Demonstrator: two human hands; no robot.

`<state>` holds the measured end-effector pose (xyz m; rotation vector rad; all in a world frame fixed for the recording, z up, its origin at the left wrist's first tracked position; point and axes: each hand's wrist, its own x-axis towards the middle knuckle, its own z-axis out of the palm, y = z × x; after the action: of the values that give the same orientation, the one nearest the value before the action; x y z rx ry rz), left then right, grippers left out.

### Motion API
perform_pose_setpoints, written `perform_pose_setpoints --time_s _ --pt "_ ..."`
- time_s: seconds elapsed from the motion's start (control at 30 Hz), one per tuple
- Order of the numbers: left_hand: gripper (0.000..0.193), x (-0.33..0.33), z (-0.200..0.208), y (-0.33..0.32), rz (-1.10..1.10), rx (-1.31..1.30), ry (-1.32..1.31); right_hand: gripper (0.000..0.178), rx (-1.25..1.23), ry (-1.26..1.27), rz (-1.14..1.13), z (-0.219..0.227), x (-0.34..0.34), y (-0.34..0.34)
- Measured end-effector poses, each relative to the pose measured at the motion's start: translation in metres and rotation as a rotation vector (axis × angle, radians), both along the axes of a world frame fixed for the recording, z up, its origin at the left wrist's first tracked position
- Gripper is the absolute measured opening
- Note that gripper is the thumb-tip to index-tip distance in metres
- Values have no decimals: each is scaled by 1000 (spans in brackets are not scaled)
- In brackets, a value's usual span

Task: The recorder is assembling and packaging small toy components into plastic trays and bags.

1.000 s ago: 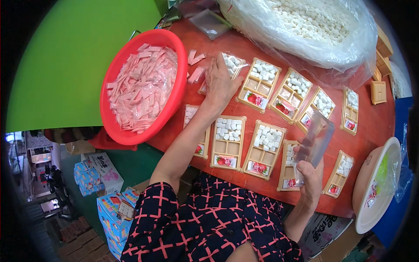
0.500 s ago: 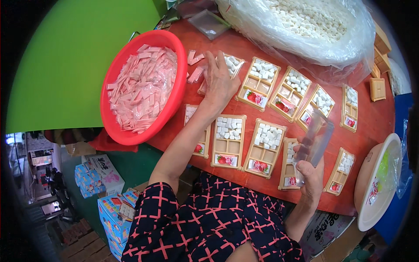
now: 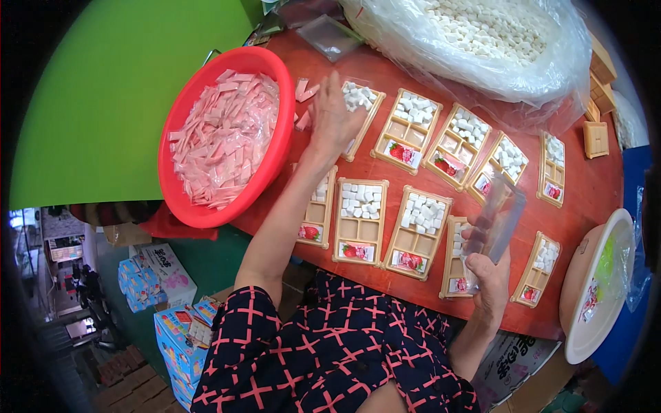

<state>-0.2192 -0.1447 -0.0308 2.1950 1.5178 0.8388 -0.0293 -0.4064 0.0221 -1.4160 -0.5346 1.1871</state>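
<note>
My left hand (image 3: 335, 118) is over the far left of the table, fingers stretched out, beside a compartment tray (image 3: 363, 118) with white marshmallow-like cubes and a few small pink packets (image 3: 306, 90). The hand hides part of that tray; whether anything lies under the palm does not show. My right hand (image 3: 490, 279) grips clear plastic covers (image 3: 497, 220), tilted above a tray (image 3: 454, 265) in the near row. Each row has several tan trays, such as this one (image 3: 360, 229), with white cubes at the far end and a strawberry-printed sachet in a near compartment.
A red basin (image 3: 288, 113) full of pink packets stands at left. A large clear bag (image 3: 551, 89) of white cubes lies at the back. At right are a cream basin (image 3: 575, 289) and tan trays (image 3: 595, 140). Another clear plastic piece (image 3: 330, 38) lies far left.
My left hand has shifted a little to the left, and the tray beside it shows more and sits at a steeper angle. My right hand keeps the clear covers nearly in place.
</note>
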Motion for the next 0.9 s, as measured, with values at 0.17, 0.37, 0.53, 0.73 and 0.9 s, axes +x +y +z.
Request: perform_pose_setpoints --time_s 0.17,0.37,0.53,0.73,0.9 --pt "71 12 -9 -7 -5 -39 204 81 15 1 -15 0 2 1" --pt "71 22 -19 -13 -36 -35 497 84 20 -1 5 0 5 2" --pt "75 30 -20 -18 3 -36 473 84 70 38 26 3 5 -1" --pt "71 28 -8 -15 -30 -224 319 88 94 19 17 11 1 -1" --pt "41 0 0 1 46 40 128 90 104 -17 6 26 -8 -5"
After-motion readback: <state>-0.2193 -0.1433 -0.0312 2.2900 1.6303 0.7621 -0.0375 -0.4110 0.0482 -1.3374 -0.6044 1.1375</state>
